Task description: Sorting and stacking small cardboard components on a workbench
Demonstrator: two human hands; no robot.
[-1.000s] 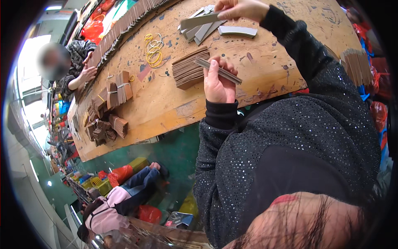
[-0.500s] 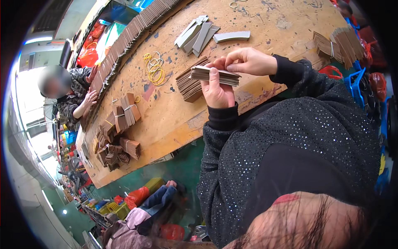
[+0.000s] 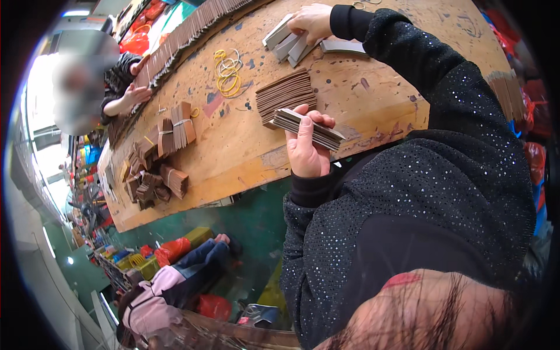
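Observation:
My left hand (image 3: 309,153) is wrapped round a small stack of thin card strips (image 3: 287,120), grey and brown at the edges, with the thumb across the top. The stack is held just above the near edge of the table. Farther off, my right hand (image 3: 311,22) has its fingers bent down on a loose pile of grey strips (image 3: 286,48), seemingly pinching one; its fingertips are partly hidden. Just behind my left hand stands a block of brown card strips (image 3: 286,93). Another grey strip stack (image 3: 344,48) lies under my right cuff.
Tied brown bundles (image 3: 184,123) are heaped at the table's left end. Yellow and white rubber bands (image 3: 227,76) lie mid-table. A long row of brown strips (image 3: 192,32) runs along the far edge, with a co-worker's hands (image 3: 135,96) against it. More brown bundles (image 3: 506,96) stand at right.
My right hand has left the held stack and reached up to the grey pile. My left hand still holds the stack, now slightly lower and tilted. The view has shifted a little.

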